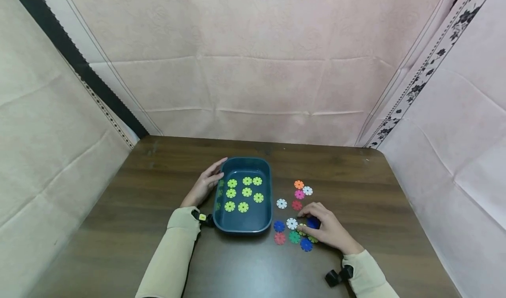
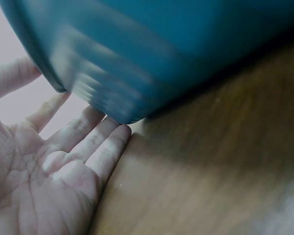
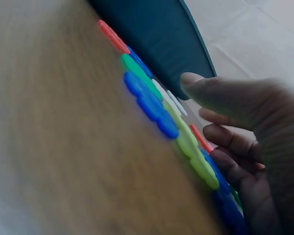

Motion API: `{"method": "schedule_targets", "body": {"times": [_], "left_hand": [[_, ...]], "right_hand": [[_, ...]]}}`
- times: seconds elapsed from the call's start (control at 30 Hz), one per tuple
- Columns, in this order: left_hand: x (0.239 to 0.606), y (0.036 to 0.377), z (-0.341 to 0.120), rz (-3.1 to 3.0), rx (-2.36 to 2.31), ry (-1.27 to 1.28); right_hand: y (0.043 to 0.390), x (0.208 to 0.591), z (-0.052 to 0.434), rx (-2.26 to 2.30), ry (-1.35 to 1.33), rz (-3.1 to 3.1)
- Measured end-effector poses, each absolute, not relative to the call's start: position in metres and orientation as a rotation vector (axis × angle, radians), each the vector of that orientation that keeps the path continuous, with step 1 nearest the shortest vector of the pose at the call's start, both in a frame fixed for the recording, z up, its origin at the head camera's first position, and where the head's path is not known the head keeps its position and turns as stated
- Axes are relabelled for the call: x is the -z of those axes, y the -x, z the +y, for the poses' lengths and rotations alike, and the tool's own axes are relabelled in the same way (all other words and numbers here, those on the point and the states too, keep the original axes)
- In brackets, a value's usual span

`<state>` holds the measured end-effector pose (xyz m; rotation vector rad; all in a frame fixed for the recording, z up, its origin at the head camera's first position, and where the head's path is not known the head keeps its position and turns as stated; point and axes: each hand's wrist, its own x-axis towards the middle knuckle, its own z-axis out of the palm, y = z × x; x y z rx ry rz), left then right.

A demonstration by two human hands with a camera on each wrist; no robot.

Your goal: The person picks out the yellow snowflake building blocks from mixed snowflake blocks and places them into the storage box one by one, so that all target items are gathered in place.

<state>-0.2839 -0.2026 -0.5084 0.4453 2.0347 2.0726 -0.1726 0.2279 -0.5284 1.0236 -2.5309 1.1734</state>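
My left hand (image 1: 205, 184) rests along the left side of a dark teal tray (image 1: 242, 223), its fingers straight. In the left wrist view the fingertips (image 2: 108, 152) touch the tray's outer wall low near the table. Several yellow-green flower-shaped discs (image 1: 247, 192) lie flat inside the tray. My right hand (image 1: 326, 225) hovers low over a loose group of coloured discs, with thumb and fingers apart. Beneath it are a dark blue disc (image 1: 313, 222) and yellow-green discs (image 3: 196, 161), partly hidden by the fingers. No disc shows between its fingertips.
Right of the tray lie white (image 1: 281, 203), orange (image 1: 299, 184), pink (image 1: 299, 194), red (image 1: 297, 205), green (image 1: 294, 237) and blue (image 1: 306, 245) discs on the brown wooden table (image 1: 166, 166). Pale cloth walls (image 1: 253, 83) stand behind and at both sides.
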Motion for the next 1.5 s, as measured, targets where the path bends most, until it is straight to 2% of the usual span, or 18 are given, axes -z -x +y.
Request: {"method": "schedule_targets", "body": {"times": [0.2, 0.87, 1.13, 1.5], "left_hand": [[0.5111, 0.284, -0.2027, 2.042, -2.052, -0.449], [0.5094, 0.2848, -0.2049, 2.022, -2.078, -0.43], [0.5085, 0.2852, -0.2038, 2.014, -2.083, -0.438], [0.5114, 0.2868, -0.2048, 2.038, -2.063, -0.441]], "right_hand": [[0.1688, 0.526, 0.2328, -1.097, -0.98, -2.605], [0.1737, 0.525, 0.234, -1.116, -1.069, -2.594], [0.1719, 0.5222, 0.2367, -1.091, -0.965, -2.682], [0.1718, 0.5226, 0.2356, -1.126, -0.97, -2.659]]}}
